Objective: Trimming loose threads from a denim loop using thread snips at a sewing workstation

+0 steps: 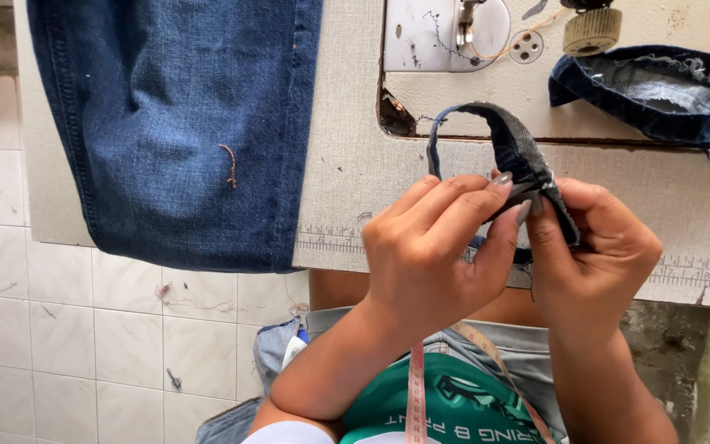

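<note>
A narrow strip of dark denim curves up in a loop over the edge of the sewing table. My left hand pinches the strip's lower end between thumb and fingertips. Facing it, my right hand grips the same end from the other side. Both hands hover just in front of the table's near edge, their fingertips touching around the folded fabric.
A blue jeans leg hangs over the table's left side. The sewing machine's metal plate and a thread spool lie at the top. More dark denim rests at the upper right. A tape measure hangs at my chest above white floor tiles.
</note>
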